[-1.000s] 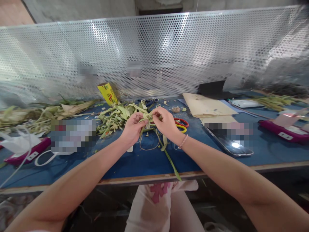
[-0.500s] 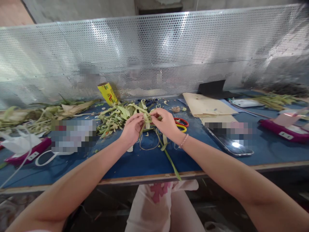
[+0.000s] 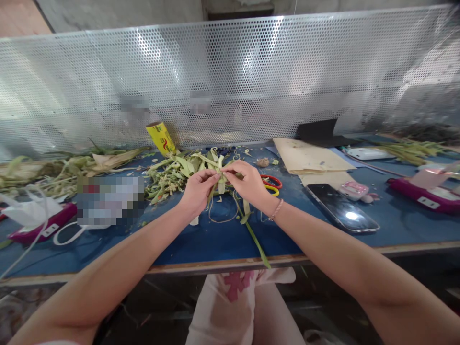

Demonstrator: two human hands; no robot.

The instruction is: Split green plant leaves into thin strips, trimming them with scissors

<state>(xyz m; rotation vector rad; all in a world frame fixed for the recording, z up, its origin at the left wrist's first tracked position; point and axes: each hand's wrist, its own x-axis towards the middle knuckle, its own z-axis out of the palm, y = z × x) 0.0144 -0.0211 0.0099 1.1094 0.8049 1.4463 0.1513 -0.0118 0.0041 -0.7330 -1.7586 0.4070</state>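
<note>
Between my two hands is a pale green leaf strip [image 3: 222, 187], which looks like corn husk. My left hand [image 3: 198, 192] pinches it from the left with thumb and fingers. From the right, my right hand [image 3: 247, 181] pinches it too, the fingertips of both hands almost meeting. One end of the strip hangs below the fingertips and pale ends stick up above them. Behind my left hand spreads a heap of cut green pieces [image 3: 167, 179]. Scissors with red and yellow handles [image 3: 272, 182] lie partly hidden behind my right hand. Below the hands are a thin cord loop [image 3: 223, 222] and a long green strip [image 3: 257, 242].
A yellow tube [image 3: 160, 138] leans near the perforated metal screen [image 3: 230, 72]. On the right of the blue table [image 3: 287, 235] lie a phone [image 3: 341, 208], a pink case [image 3: 354, 189] and brown paper [image 3: 311, 157]. Purple power strips [image 3: 420, 196] sit at both sides; more husks [image 3: 104, 163] lie left.
The strip has turned between my fingertips, its lower end now hanging straight down and a pale end showing above. Both hands have shifted only slightly and keep their pinch.
</note>
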